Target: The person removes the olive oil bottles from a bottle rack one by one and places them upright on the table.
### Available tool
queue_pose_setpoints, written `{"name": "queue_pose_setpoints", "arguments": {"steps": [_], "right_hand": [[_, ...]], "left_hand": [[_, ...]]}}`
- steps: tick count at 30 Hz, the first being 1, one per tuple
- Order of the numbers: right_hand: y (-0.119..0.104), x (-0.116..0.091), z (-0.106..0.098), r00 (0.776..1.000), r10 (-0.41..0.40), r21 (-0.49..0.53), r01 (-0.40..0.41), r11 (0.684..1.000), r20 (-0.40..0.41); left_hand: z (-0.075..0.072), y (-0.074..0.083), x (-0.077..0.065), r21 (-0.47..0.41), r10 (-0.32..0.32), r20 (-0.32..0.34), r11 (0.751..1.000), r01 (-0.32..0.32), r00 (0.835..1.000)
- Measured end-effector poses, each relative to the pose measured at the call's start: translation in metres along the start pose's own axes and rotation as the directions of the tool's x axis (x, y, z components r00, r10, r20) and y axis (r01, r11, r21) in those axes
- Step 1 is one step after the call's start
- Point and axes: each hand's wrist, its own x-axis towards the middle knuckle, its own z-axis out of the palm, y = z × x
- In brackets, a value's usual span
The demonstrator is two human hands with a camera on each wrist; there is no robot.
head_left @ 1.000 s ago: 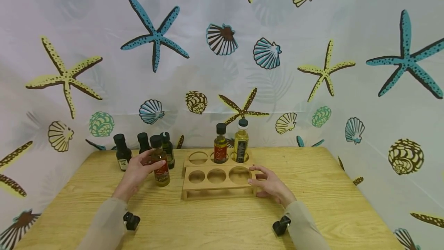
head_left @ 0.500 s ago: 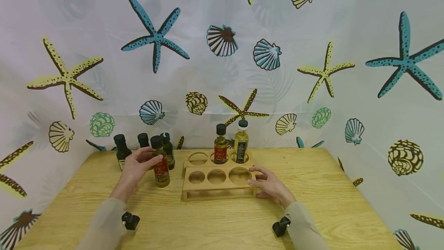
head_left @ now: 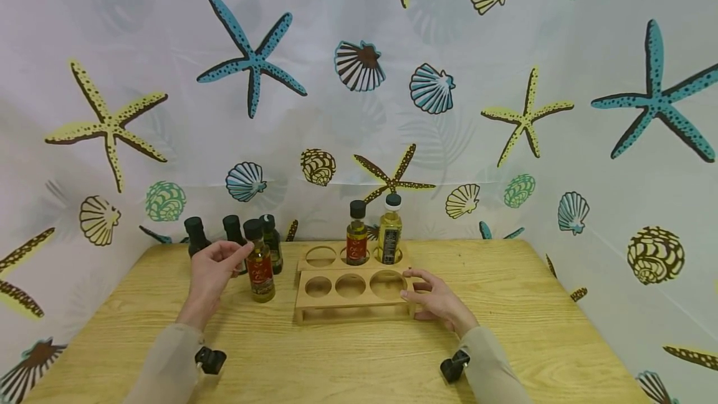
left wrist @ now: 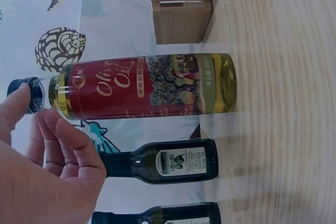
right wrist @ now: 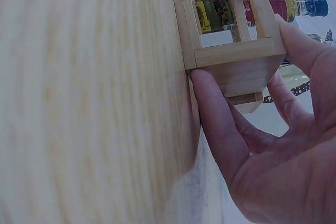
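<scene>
An olive oil bottle (head_left: 260, 270) with a red label and dark cap stands upright on the table, left of the wooden bottle rack (head_left: 327, 302). My left hand (head_left: 210, 273) is beside its neck, fingers loosely bent and not wrapped round it. In the left wrist view the thumb (left wrist: 16, 106) overlaps the cap. My right hand (head_left: 440, 301) grips the rack's right end, the thumb at the upper edge and the fingers along the side panel. A red-labelled oil bottle (head_left: 356, 245) and a pale yellow oil bottle (head_left: 389, 235) stand in the rack's back row.
Several dark bottles stand behind the left hand, among them a dark green bottle (head_left: 272, 245) and a dark bottle (left wrist: 184, 161) with a white label. The wooden table (head_left: 348, 360) ends at a shell-patterned curtain (head_left: 359, 123) behind and at both sides.
My left hand has let go of the olive oil bottle and drawn back to the left. The bottle stays standing in place. The right hand remains on the rack.
</scene>
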Motion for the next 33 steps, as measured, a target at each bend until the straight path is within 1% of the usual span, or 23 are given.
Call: {"name": "queue_pose_setpoints", "arguments": {"steps": [3, 6, 8, 15, 18, 25, 28, 33], "right_hand": [[0.000, -0.001, 0.000, 1.000, -0.004, 0.001, 0.004, 1.000, 0.005], [0.001, -0.001, 0.000, 1.000, -0.002, 0.002, 0.002, 1.000, 0.010], [0.000, -0.001, 0.001, 1.000, -0.004, -0.003, 0.004, 1.000, 0.012], [-0.001, 0.000, 0.002, 1.000, 0.005, -0.005, -0.005, 1.000, 0.011], [-0.001, 0.000, 0.001, 1.000, 0.004, -0.007, -0.004, 1.000, 0.016], [-0.001, 0.000, 0.000, 1.000, 0.001, -0.009, -0.001, 1.000, 0.022], [-0.001, 0.000, -0.001, 1.000, 0.003, -0.012, -0.003, 1.000, 0.017], [0.000, 0.001, -0.002, 1.000, -0.004, -0.014, 0.004, 1.000, 0.009]], "left_hand": [[0.002, 0.003, -0.003, 0.022, -0.009, 0.006, 1.000, 0.009, 1.000], [0.005, 0.006, -0.006, 0.027, -0.001, 0.013, 1.000, 0.001, 1.000], [0.007, 0.007, -0.008, 0.029, 0.009, 0.016, 1.000, -0.009, 1.000], [0.018, 0.012, -0.014, 0.079, 0.055, 0.013, 0.995, -0.056, 0.998], [0.024, 0.015, -0.016, 0.064, 0.056, 0.030, 0.996, -0.058, 0.998], [0.045, 0.016, -0.016, -0.037, 0.066, 0.130, 0.997, -0.062, 0.989], [0.054, 0.015, -0.017, -0.056, 0.077, 0.145, 0.996, -0.069, 0.986], [0.068, 0.014, -0.015, -0.060, 0.070, 0.158, 0.996, -0.061, 0.985]]}}
